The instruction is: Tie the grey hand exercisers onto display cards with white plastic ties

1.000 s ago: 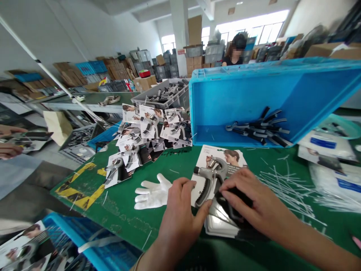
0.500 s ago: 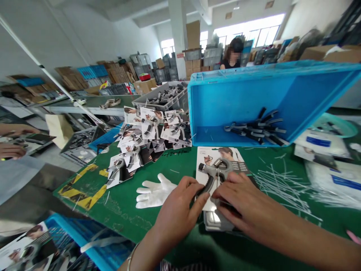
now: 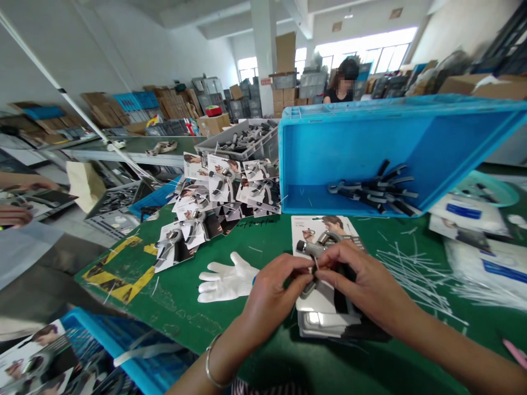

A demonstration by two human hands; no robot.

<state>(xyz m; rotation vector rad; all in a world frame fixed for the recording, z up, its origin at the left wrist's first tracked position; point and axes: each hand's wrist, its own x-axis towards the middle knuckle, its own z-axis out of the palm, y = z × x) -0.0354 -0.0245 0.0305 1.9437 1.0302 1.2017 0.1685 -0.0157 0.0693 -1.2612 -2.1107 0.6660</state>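
Observation:
On a small stack of cards lies a printed card with a grey and black hand grip strengthener on it. My left hand is closed in a pinch over the grip, thumb and forefinger at a thin white cable tie. Meeting it from the other side, my right hand pinches at the same tie. The fingers cover the lower part of the grip, and the tie's ends are partly hidden.
A white glove lies left of my hands. Carded grips are piled behind it. A blue crate on its side holds loose grips. Loose cable ties are scattered right. Another person's hand is at far left.
Both hands have come together over the middle of the grip, fingertips now meeting at the cable tie. My left fingers have left the grip's black handle.

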